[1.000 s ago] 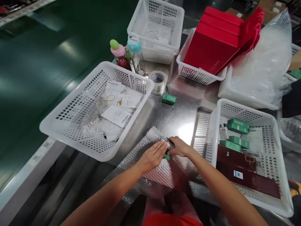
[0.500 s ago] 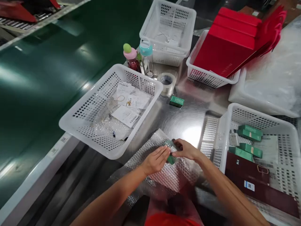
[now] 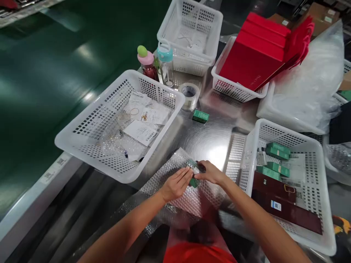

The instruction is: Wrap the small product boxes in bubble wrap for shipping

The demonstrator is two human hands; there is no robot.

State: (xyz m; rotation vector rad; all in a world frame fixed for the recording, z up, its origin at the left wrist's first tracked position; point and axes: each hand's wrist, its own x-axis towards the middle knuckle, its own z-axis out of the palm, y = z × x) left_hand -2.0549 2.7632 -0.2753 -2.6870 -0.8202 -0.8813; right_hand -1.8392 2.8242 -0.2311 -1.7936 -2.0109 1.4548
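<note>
A sheet of bubble wrap [image 3: 189, 199] lies on the steel table in front of me. A small green box [image 3: 194, 181] sits on it, half covered by a folded edge of the wrap. My left hand [image 3: 175, 184] lies flat on the wrap, fingers together and stretched out, pressing against the box from the left. My right hand [image 3: 210, 171] pinches the wrap's edge over the box from the right. Another small green box [image 3: 200, 116] lies alone on the table farther back.
A white basket [image 3: 90, 146] at left holds paper slips and plastic. A basket [image 3: 315, 146] at right holds green boxes and dark red boxes. Behind stand a tape roll [image 3: 189, 94], two bottles [image 3: 153, 65], a basket of red boxes [image 3: 233, 89], an empty basket [image 3: 189, 36]. A green conveyor runs left.
My hands have stayed on the wrap and box, with the wrap's edge drawn a little further over the green box. The view has shifted with my head.
</note>
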